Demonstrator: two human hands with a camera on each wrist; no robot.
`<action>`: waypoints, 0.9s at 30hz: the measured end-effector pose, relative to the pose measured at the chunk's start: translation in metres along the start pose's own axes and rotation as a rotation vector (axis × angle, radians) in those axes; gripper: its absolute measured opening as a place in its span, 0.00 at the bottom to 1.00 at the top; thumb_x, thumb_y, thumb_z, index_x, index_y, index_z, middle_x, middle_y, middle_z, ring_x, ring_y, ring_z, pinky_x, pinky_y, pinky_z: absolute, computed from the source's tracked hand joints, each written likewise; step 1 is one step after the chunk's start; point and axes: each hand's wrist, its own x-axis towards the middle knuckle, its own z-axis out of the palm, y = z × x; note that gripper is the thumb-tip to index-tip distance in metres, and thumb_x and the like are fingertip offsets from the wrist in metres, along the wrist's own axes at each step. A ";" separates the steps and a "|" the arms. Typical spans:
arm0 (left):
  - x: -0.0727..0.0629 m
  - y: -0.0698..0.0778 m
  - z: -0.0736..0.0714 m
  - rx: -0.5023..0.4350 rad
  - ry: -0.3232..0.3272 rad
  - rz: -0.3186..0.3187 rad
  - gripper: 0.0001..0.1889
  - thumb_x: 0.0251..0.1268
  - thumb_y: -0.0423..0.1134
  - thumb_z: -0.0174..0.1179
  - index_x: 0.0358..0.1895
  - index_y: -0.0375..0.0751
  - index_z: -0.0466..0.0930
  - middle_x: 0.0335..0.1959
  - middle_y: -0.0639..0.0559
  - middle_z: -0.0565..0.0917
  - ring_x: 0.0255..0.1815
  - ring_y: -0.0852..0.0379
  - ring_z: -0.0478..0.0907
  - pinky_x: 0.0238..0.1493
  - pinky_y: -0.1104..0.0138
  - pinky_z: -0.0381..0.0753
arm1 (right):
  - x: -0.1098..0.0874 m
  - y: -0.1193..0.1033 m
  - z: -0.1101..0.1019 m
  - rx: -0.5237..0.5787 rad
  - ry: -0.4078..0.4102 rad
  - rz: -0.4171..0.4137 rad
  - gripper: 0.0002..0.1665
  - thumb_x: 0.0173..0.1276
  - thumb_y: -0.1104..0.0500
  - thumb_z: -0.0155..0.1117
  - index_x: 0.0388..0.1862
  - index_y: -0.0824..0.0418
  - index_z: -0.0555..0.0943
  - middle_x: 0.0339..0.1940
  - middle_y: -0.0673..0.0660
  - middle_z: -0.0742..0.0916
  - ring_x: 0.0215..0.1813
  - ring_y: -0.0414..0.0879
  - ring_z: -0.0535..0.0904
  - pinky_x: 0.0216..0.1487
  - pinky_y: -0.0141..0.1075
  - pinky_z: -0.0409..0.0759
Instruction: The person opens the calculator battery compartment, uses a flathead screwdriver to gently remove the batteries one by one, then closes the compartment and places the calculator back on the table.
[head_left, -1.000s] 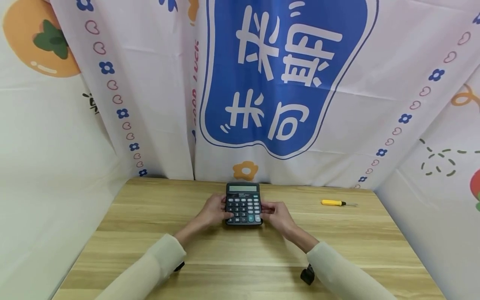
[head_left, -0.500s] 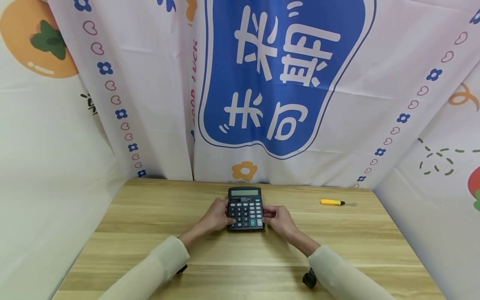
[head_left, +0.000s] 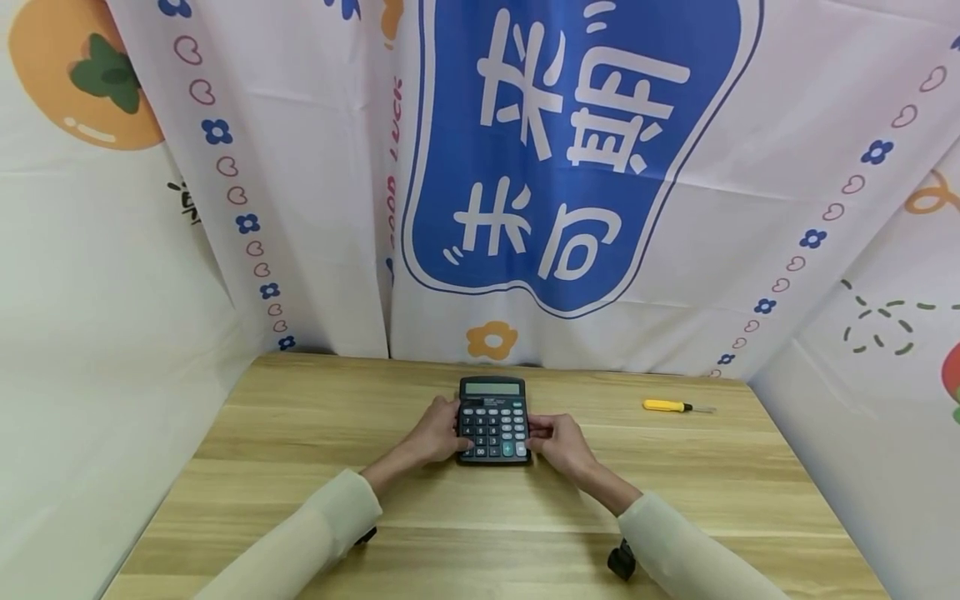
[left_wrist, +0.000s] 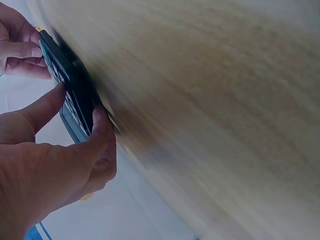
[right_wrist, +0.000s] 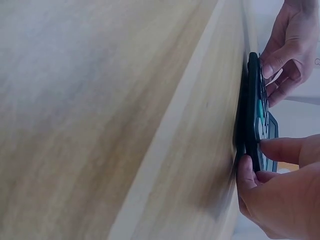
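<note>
A dark calculator point(head_left: 492, 421) with its screen at the far end lies face up, close over the wooden table. My left hand point(head_left: 437, 432) grips its left edge, thumb on the lower left keys and fingers at the side and underside. At the right edge my right hand point(head_left: 564, 447) pinches it near the lower right corner, thumb on top. In the left wrist view the calculator point(left_wrist: 70, 87) appears edge-on between the thumb and fingers of the left hand point(left_wrist: 65, 160). The right wrist view shows the right hand point(right_wrist: 285, 185) with fingertips under the calculator point(right_wrist: 254, 110).
A yellow-handled screwdriver point(head_left: 667, 406) lies on the table point(head_left: 495, 533) at the back right. Behind the table's far edge hangs a printed white curtain point(head_left: 322, 250). Fabric walls stand at both sides. Black straps show at the sleeves.
Over the last second the calculator, with both hands on it, has come slightly nearer and to the right, mostly in the first half second. The grip looks unchanged.
</note>
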 end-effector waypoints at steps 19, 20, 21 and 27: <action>-0.002 -0.002 0.001 0.015 -0.002 0.021 0.29 0.56 0.25 0.78 0.62 0.27 0.80 0.48 0.39 0.77 0.46 0.49 0.70 0.52 0.53 0.79 | -0.001 -0.004 0.000 -0.077 -0.003 0.014 0.27 0.65 0.74 0.73 0.64 0.74 0.82 0.42 0.57 0.91 0.44 0.45 0.86 0.48 0.39 0.88; -0.002 -0.002 0.000 0.017 -0.002 0.022 0.29 0.56 0.25 0.78 0.63 0.26 0.79 0.48 0.38 0.77 0.46 0.49 0.71 0.52 0.53 0.79 | -0.001 -0.004 -0.001 -0.081 -0.005 0.013 0.27 0.65 0.74 0.73 0.64 0.74 0.83 0.42 0.57 0.92 0.45 0.45 0.87 0.49 0.39 0.88; -0.003 -0.002 0.000 0.017 -0.004 0.025 0.30 0.56 0.25 0.78 0.63 0.26 0.79 0.48 0.38 0.77 0.46 0.49 0.71 0.51 0.53 0.80 | -0.001 -0.004 -0.001 -0.085 -0.007 0.011 0.26 0.65 0.74 0.73 0.63 0.74 0.83 0.43 0.58 0.92 0.45 0.45 0.87 0.49 0.39 0.88; -0.004 -0.003 0.001 0.027 -0.001 0.043 0.32 0.57 0.26 0.78 0.66 0.26 0.78 0.49 0.38 0.77 0.46 0.50 0.71 0.52 0.53 0.81 | 0.001 -0.005 -0.004 -0.104 -0.016 0.000 0.23 0.67 0.73 0.72 0.61 0.74 0.84 0.44 0.59 0.92 0.45 0.46 0.87 0.48 0.40 0.88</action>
